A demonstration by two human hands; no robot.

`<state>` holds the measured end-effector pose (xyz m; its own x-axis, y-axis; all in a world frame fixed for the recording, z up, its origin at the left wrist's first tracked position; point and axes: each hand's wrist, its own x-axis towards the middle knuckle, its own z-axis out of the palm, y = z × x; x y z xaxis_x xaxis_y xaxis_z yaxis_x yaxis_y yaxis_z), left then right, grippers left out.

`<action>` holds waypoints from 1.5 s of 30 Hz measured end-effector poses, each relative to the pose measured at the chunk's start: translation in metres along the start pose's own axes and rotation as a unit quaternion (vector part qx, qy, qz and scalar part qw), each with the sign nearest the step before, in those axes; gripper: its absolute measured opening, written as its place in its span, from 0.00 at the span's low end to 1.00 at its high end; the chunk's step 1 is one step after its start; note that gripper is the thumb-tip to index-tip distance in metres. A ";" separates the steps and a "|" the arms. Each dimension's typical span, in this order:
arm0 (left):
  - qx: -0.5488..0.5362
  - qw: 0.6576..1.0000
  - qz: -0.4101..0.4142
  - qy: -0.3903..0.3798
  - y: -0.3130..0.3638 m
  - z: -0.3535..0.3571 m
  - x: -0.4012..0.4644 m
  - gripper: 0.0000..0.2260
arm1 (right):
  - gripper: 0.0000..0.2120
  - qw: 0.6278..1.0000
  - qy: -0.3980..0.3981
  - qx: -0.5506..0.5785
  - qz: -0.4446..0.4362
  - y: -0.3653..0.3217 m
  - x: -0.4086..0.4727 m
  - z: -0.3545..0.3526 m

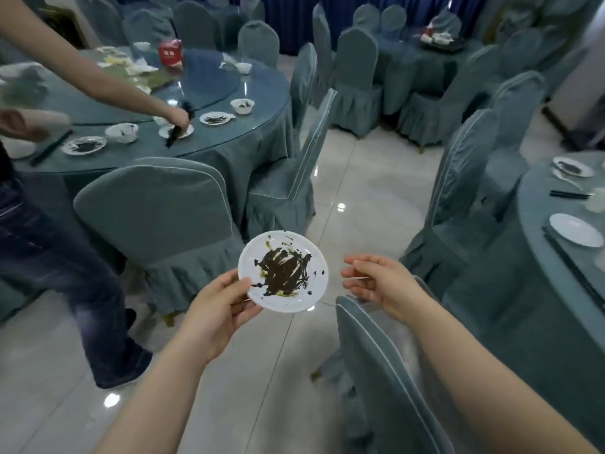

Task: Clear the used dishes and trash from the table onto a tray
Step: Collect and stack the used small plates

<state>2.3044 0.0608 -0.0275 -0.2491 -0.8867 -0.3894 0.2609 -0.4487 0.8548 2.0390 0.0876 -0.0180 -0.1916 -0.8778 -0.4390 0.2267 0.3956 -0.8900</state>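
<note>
White plate (283,271) smeared with dark sauce, held over the tiled floor (357,191) between covered chairs (157,204).
Left hand (219,309) grips the plate's near-left rim, thumb on top, fingers curled beneath. Right hand (379,283) hovers just beside the plate, apart from it, fingers spread and loosely bent, holding nothing. More dirty dishes (84,145) sit on the round counter (229,139) at left.

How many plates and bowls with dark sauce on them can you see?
Plates with dark sauce: 5, one held by the left hand
Bowls with dark sauce: 2
Total: 7
</note>
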 end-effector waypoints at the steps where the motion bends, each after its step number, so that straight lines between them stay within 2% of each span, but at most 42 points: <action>1: 0.003 1.000 -0.006 -0.010 0.008 -0.005 0.017 0.08 | 0.07 1.000 0.018 -0.002 0.001 -0.002 0.008 0.001; 8: 0.013 0.995 -0.076 -0.071 0.040 0.013 0.142 0.07 | 0.07 0.987 0.163 0.015 -0.001 -0.014 0.056 -0.022; 16: 0.081 0.980 -0.105 -0.151 0.070 0.098 0.292 0.07 | 0.07 0.945 0.311 0.099 -0.012 -0.045 0.140 -0.103; 21: 0.124 0.960 -0.119 -0.220 0.082 0.152 0.365 0.10 | 0.07 0.919 0.360 0.162 -0.008 -0.061 0.186 -0.142; 27: 0.131 0.946 -0.183 -0.232 0.074 0.209 0.445 0.10 | 0.06 0.884 0.415 0.211 0.040 -0.064 0.231 -0.174; 37: 0.158 0.896 -0.200 -0.363 0.102 0.352 0.600 0.08 | 0.06 0.775 0.573 0.264 0.008 -0.112 0.307 -0.238; 45: 0.166 0.859 -0.212 -0.435 0.098 0.511 0.660 0.08 | 0.04 0.701 0.657 0.275 -0.029 -0.150 0.320 -0.328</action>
<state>1.6890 -0.5112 -0.0255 -0.8964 -0.1687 -0.4098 -0.2698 -0.5259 0.8066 1.6305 -0.1643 -0.0652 -0.8485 0.2610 -0.4604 0.4471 -0.1122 -0.8874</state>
